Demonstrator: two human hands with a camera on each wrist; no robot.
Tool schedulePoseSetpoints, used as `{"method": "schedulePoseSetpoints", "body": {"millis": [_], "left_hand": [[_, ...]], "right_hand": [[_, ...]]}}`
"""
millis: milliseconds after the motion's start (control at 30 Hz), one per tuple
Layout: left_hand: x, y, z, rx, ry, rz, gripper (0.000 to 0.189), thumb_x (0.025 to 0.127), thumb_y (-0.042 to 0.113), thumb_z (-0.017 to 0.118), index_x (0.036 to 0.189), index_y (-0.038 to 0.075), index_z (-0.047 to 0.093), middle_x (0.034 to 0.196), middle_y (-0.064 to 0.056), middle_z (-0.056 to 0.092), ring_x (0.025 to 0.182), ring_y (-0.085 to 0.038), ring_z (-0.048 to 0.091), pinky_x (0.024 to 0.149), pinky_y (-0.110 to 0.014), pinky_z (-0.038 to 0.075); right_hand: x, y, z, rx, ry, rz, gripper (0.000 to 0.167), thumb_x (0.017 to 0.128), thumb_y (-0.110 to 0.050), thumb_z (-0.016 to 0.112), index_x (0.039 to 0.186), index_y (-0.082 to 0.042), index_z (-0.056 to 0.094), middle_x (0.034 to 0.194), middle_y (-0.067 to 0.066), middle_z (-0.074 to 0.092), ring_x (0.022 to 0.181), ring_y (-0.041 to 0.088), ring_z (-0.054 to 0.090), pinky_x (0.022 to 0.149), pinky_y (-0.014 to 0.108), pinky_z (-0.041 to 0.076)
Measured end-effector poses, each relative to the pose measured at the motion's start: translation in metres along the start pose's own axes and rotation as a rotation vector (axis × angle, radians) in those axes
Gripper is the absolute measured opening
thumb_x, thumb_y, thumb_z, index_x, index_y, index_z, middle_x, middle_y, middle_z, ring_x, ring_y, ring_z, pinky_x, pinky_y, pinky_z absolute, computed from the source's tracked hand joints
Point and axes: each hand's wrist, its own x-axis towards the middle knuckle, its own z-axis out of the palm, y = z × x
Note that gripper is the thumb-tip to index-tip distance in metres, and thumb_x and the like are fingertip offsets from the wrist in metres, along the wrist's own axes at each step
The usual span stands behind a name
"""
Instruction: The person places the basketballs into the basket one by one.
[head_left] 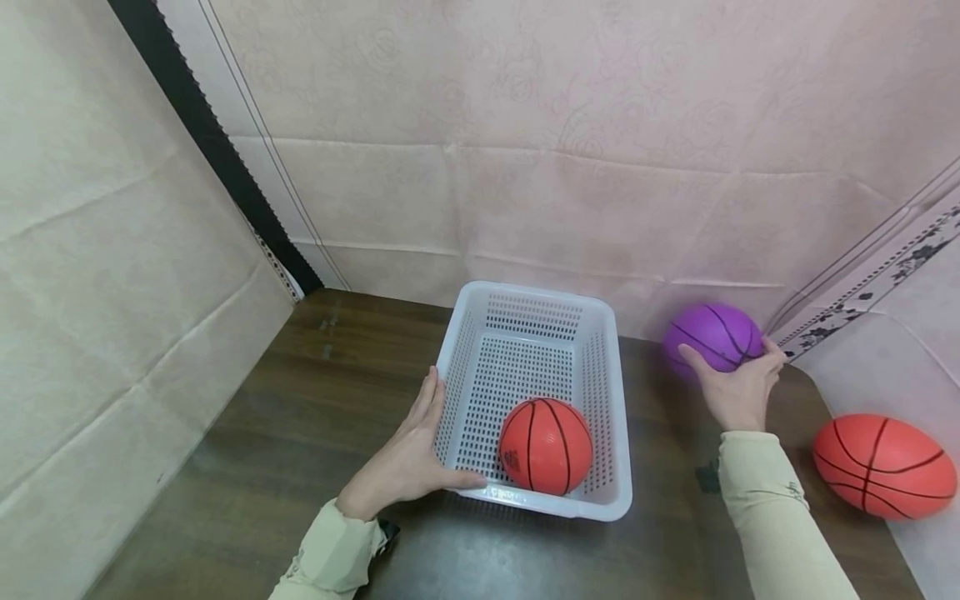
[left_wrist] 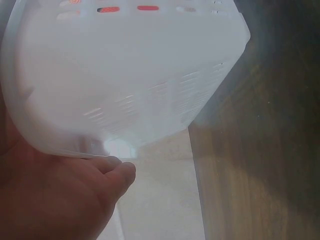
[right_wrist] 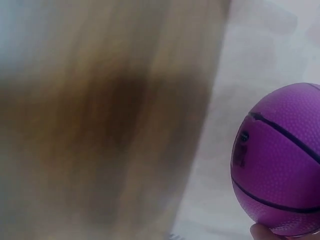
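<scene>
A white perforated plastic basket (head_left: 531,358) stands on the dark wooden table, with a small orange-red basketball (head_left: 546,446) inside at its front end. My left hand (head_left: 408,454) rests at the basket's front left corner, fingers stretched along the left rim and thumb on the front rim. In the left wrist view its fingertips (left_wrist: 122,172) lie against the basket's outer edge (left_wrist: 65,150). To the right of the basket, my right hand (head_left: 738,387) grips a purple basketball (head_left: 712,333) between thumb and fingers, near the back wall. The ball (right_wrist: 280,160) fills the right side of the right wrist view.
Another orange-red basketball (head_left: 885,467) sits at the table's right edge, beside my right forearm. A pale cloth-covered wall (head_left: 570,192) rises behind the table (head_left: 300,433), with similar covered sides to the left and right.
</scene>
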Motion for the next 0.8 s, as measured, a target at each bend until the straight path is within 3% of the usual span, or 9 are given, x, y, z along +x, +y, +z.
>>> {"method": "schedulePoseSetpoints", "body": {"millis": [333,800], "left_hand": [[-0.001,0.0,0.0,0.004,-0.002,0.008,0.146,0.054,0.073,0.08,0.156,0.017,-0.008,0.157,0.013,-0.025,0.147,-0.02,-0.005,0.112,-0.056,0.02],[-0.002,0.0,0.0,0.003,0.004,0.019,0.145,0.056,0.072,0.08,0.155,0.015,-0.008,0.157,0.012,-0.024,0.146,-0.02,-0.005,0.112,-0.054,0.021]], "right_hand": [[-0.02,-0.05,0.011,0.115,-0.024,-0.191,0.11,0.066,-0.046,0.088,0.147,-0.028,0.016,0.15,0.006,0.025,0.135,0.022,0.034,0.111,0.042,0.028],[-0.05,-0.09,0.033,0.105,-0.148,-0.418,0.109,0.065,-0.04,0.091,0.147,-0.021,0.022,0.145,0.011,0.036,0.13,0.028,0.042,0.106,0.051,0.035]]}}
